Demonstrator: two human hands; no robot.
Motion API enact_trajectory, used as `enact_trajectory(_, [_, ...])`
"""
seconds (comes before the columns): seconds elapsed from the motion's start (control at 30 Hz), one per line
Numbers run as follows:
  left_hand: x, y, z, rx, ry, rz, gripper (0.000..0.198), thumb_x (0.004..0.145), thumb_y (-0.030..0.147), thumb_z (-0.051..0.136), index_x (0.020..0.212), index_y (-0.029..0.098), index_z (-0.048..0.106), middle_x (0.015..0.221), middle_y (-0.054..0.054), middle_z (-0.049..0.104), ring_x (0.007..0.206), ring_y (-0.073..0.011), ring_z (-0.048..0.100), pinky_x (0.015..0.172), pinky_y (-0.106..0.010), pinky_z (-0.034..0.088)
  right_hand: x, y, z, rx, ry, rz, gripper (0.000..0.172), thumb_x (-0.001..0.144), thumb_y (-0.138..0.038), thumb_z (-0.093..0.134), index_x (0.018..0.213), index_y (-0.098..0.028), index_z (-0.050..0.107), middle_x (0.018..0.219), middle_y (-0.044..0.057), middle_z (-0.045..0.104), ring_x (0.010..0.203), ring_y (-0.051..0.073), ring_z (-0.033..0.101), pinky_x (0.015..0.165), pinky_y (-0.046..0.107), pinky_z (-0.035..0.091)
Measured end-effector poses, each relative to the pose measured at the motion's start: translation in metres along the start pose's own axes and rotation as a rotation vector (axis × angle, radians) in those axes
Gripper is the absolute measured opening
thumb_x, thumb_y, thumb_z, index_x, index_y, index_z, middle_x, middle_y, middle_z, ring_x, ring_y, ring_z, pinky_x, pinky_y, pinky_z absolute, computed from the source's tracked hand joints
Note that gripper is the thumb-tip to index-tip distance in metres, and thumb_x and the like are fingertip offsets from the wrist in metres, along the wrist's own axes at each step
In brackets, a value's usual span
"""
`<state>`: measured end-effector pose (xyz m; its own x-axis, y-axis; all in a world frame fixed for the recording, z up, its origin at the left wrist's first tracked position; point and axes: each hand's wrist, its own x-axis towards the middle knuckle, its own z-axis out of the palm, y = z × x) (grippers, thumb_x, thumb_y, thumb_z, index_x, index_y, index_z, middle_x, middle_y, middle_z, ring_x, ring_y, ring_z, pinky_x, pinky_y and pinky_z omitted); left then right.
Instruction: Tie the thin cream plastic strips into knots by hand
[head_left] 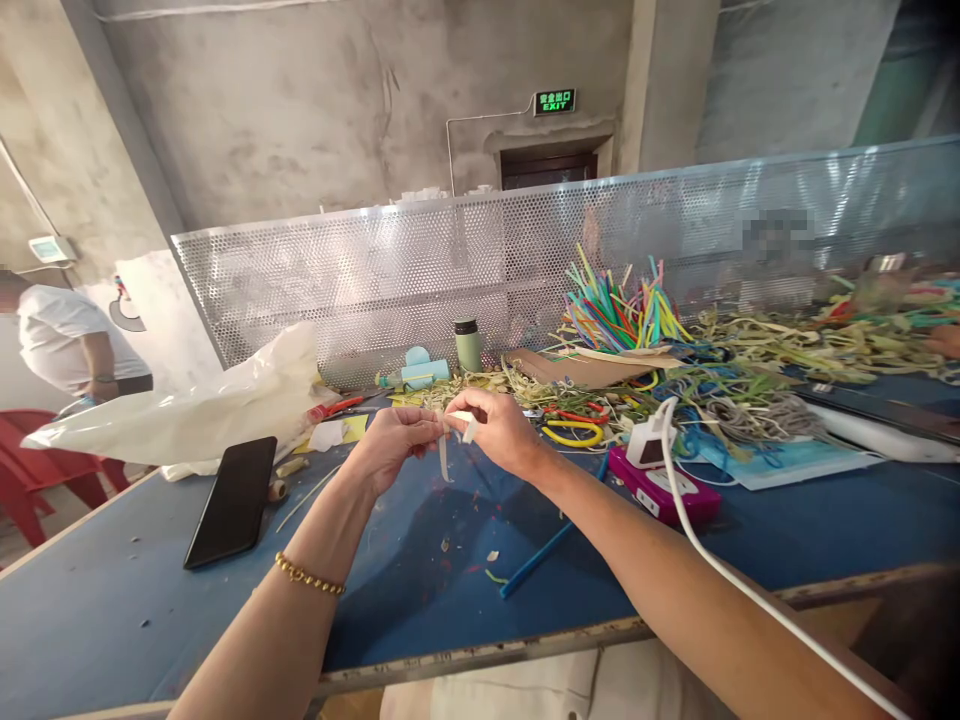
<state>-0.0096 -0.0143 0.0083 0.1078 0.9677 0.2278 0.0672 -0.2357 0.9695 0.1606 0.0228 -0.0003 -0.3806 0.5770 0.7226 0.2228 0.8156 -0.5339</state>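
left hand (401, 438) and right hand (501, 430) nearly meet above the blue table (420, 580), each closed in a tight thumb-and-finger pinch. a black phone (231, 502) lies to their left. held between the two pinches is a pale strip (445, 464): its tail hangs downward, nearer the left hand, while a short bent piece shows against the right; whether both are one length, i cannot tell.

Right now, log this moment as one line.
left hand: pinching pale strip material; right hand: likewise; below: blue table; nearby: black phone
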Motion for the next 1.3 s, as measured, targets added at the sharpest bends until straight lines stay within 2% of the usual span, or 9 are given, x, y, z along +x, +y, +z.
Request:
enact_trajectory(0.13, [0.0, -0.001, -0.001, -0.014, -0.044, 0.002, 0.021, 0.063, 0.031, 0.077, 0.063, 0.012, 0.07, 0.057, -0.004, 0.059, 0.053, -0.01, 0.047, 0.053, -0.025, 0.032, 0.003, 0.0, -0.001, 0.015, 0.033, 0.032, 0.006, 0.08, -0.019, 0.067, 0.076, -0.015, 0.066, 0.079, 0.003, 0.066, 0.072, 0.013, 0.06, 0.067, 0.025, 0.046])
enact_trajectory(0.27, [0.001, -0.001, -0.001, -0.004, -0.068, -0.011, 0.018, 0.064, 0.029, 0.076, 0.063, 0.012, 0.069, 0.056, -0.003, 0.058, 0.053, -0.0097, 0.046, 0.053, -0.025, 0.032, 0.003, 0.005, 0.002, 0.085, -0.039, 0.093, 0.009, 0.082, -0.019, 0.064, 0.074, -0.014, 0.064, 0.072, 0.004, 0.068, 0.067, 0.014, 0.062, 0.065, 0.026, 0.048])
enact_trajectory(0.53, [-0.001, 0.002, 0.0, -0.026, -0.117, -0.052, 0.016, 0.065, 0.029, 0.074, 0.066, 0.013, 0.071, 0.057, -0.002, 0.057, 0.053, -0.0097, 0.046, 0.053, -0.025, 0.031, 0.002, 0.005, 0.0, 0.115, -0.081, 0.128, 0.01, 0.08, -0.021, 0.064, 0.074, -0.015, 0.06, 0.068, 0.001, 0.061, 0.063, 0.012, 0.055, 0.06, 0.025, 0.043])
enact_trajectory(0.67, [-0.002, 0.002, 0.001, 0.019, -0.104, -0.016, 0.016, 0.062, 0.028, 0.079, 0.067, 0.014, 0.071, 0.058, 0.0, 0.055, 0.053, -0.0085, 0.042, 0.052, -0.025, 0.03, 0.002, -0.003, -0.003, 0.197, -0.127, 0.238, 0.011, 0.079, -0.02, 0.064, 0.072, -0.014, 0.058, 0.064, -0.001, 0.056, 0.059, 0.011, 0.05, 0.055, 0.023, 0.038])
enact_trajectory(0.9, [-0.001, -0.001, 0.002, 0.062, -0.046, 0.036, 0.012, 0.063, 0.024, 0.076, 0.065, 0.014, 0.071, 0.058, -0.001, 0.056, 0.053, -0.0088, 0.042, 0.051, -0.024, 0.03, 0.003, -0.002, -0.001, 0.24, -0.126, 0.271, 0.011, 0.079, -0.021, 0.065, 0.071, -0.014, 0.059, 0.065, 0.0, 0.057, 0.06, 0.012, 0.052, 0.056, 0.024, 0.039])
enact_trajectory(1.0, [0.001, -0.002, 0.0, 0.038, -0.02, 0.03, 0.014, 0.063, 0.025, 0.077, 0.061, 0.014, 0.069, 0.057, -0.001, 0.055, 0.052, -0.0085, 0.041, 0.051, -0.024, 0.029, 0.004, 0.001, -0.002, 0.143, -0.082, 0.22, 0.007, 0.079, -0.02, 0.065, 0.076, -0.015, 0.061, 0.072, 0.002, 0.062, 0.066, 0.014, 0.056, 0.062, 0.026, 0.044])
enact_trajectory(1.13, [0.003, -0.004, 0.0, -0.039, 0.041, 0.027, 0.02, 0.063, 0.029, 0.079, 0.058, 0.013, 0.067, 0.056, -0.001, 0.054, 0.051, -0.0079, 0.04, 0.051, -0.024, 0.029, 0.004, 0.002, -0.007, -0.251, 0.119, -0.008, 0.005, 0.079, -0.021, 0.068, 0.075, -0.017, 0.066, 0.087, 0.006, 0.065, 0.088, 0.02, 0.058, 0.084, 0.035, 0.043])
enact_trajectory(1.2, [0.004, -0.005, 0.002, -0.087, 0.061, 0.045, 0.021, 0.062, 0.03, 0.08, 0.061, 0.013, 0.069, 0.058, -0.001, 0.055, 0.052, -0.0078, 0.041, 0.052, -0.024, 0.03, 0.004, 0.001, -0.008, -0.351, 0.101, -0.053, 0.008, 0.079, -0.024, 0.071, 0.073, -0.018, 0.068, 0.086, 0.006, 0.065, 0.09, 0.02, 0.058, 0.086, 0.035, 0.042])
enact_trajectory(1.3, [0.004, -0.006, 0.006, -0.112, 0.087, 0.074, 0.021, 0.061, 0.03, 0.081, 0.064, 0.012, 0.069, 0.059, 0.0, 0.055, 0.054, -0.0078, 0.042, 0.054, -0.024, 0.031, 0.003, 0.001, -0.007, -0.322, 0.033, -0.027, 0.004, 0.079, -0.02, 0.071, 0.075, -0.018, 0.07, 0.085, 0.005, 0.066, 0.086, 0.018, 0.059, 0.082, 0.032, 0.043])
